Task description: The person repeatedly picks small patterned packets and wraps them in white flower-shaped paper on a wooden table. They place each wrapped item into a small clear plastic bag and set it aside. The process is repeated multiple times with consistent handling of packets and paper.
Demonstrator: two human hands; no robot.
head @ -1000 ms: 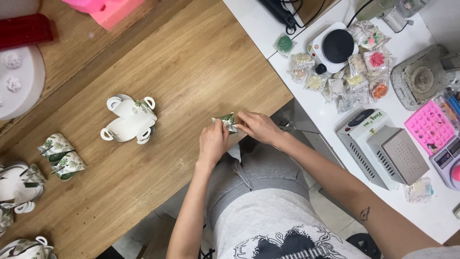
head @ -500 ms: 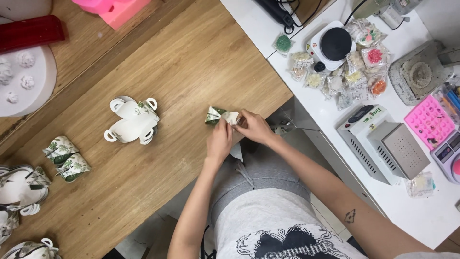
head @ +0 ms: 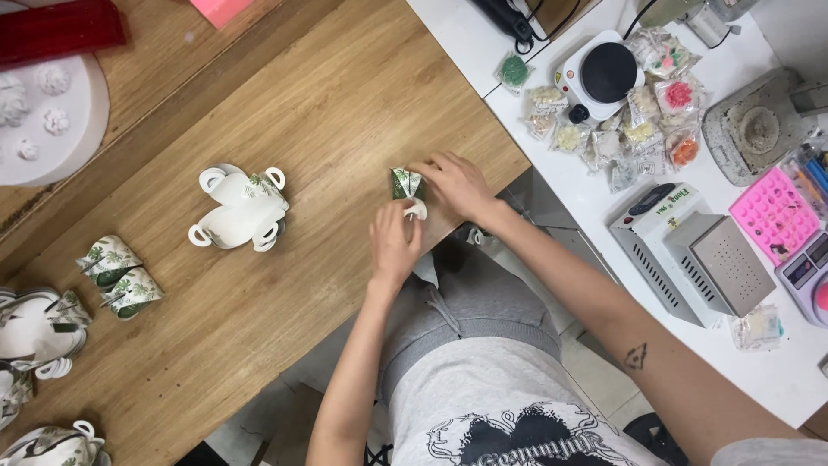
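I have a small paper box (head: 405, 184), white with green leaves, at the near edge of the wooden bench (head: 328, 112), close to its right corner. My right hand (head: 457, 184) lies over its right side, fingers curled and pinching the folded top. My left hand (head: 394, 244) comes up from below, fingers half closed on the box's white loop handle, thumb against it. Both hands have hold of the one box.

To the left on the bench lies a flat unfolded box blank (head: 239, 210), mostly white with four round loops at its corners and a patch of leaf print. Further left stand two finished boxes (head: 121, 276), side by side and touching, both leaf-printed. At the left edge more blanks (head: 39, 324) lie in loose piles; I cannot count them, as they run out of view.

At the top left a round white tray (head: 86, 129) holds small white flower shapes; five show. Above it is a red flat thing (head: 56, 30), and a pink one (head: 226, 9) at the top edge.

On the white bench (head: 552, 173) to my right lie about a dozen small clear packets (head: 642, 134), with green, yellow, red and orange pieces inside. Among them stands a white hotplate (head: 604, 73) with a black round top. Nearer me are a grey metal box (head: 694, 259), a pink mould (head: 774, 216) and a single clear packet (head: 757, 328)
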